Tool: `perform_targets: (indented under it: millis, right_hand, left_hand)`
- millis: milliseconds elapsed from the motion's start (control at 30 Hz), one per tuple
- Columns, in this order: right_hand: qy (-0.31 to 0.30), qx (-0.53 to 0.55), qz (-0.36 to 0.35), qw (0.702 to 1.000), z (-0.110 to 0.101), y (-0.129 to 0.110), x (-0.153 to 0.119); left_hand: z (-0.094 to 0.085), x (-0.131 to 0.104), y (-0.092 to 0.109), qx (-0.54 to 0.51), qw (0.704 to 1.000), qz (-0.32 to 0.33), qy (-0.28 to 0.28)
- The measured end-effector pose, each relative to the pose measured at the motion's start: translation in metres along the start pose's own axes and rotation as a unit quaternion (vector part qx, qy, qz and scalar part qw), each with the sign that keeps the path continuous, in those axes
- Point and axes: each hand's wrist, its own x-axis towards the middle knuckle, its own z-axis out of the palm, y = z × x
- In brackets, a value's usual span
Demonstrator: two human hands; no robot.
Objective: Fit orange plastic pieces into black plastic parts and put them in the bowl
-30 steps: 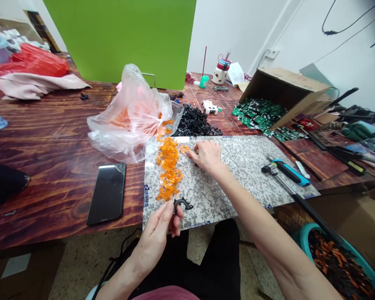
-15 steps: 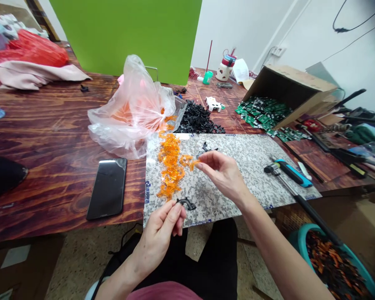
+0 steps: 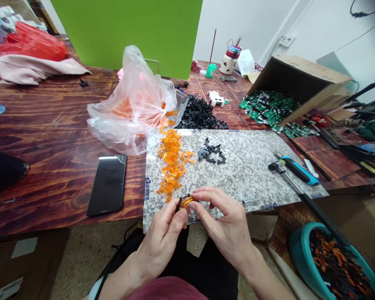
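My left hand (image 3: 165, 229) pinches a curved black plastic clip (image 3: 178, 205) near the front edge of the speckled board. Against it my right hand (image 3: 223, 218) presses a translucent orange plastic clip (image 3: 187, 201) between thumb and forefinger. The two parts touch; fingertips hide how they fit together. Just beyond my left hand, a row of loose orange clips (image 3: 171, 162) runs along the board's left side. A small group of black clips (image 3: 211, 152) lies on the board past my right hand.
The speckled board (image 3: 246, 154) rests on a wooden table. Left of it lies a phone (image 3: 108, 183). Behind are a plastic bag (image 3: 131, 108), a black clip heap (image 3: 196, 112) and a cardboard box (image 3: 303, 83). A utility knife (image 3: 300, 170) sits right, above a teal bucket (image 3: 300, 246).
My right hand has drawn back from the orange row toward me, bringing an orange clip against the black one in my left hand. The view has shifted slightly.
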Motion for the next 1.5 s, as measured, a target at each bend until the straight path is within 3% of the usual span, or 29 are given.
perform_targets:
  millis: [233,767,1000,1233,1500]
  right_hand:
    - [-0.014,-0.003,0.013,1.0,0.001,-0.002,-0.003]
    - [-0.033,-0.001,0.039,0.999,-0.006,-0.003,-0.004]
    - [-0.12,0.074,0.147,0.979,-0.018,0.002,-0.003]
    - [-0.157,0.124,0.163,0.966,-0.019,0.007,-0.002]
    - [-0.19,0.113,0.156,0.963,-0.023,0.001,-0.002]
  left_hand:
    - [0.002,0.001,0.003,0.046,0.999,-0.014,0.002]
    - [0.003,0.003,0.008,0.067,0.997,0.023,-0.013]
    - [0.0,0.001,0.011,0.089,0.995,0.026,-0.037]
    - [-0.003,0.002,0.014,0.101,0.992,0.033,-0.072]
    - [-0.005,0.001,0.013,0.108,0.99,0.036,-0.078]
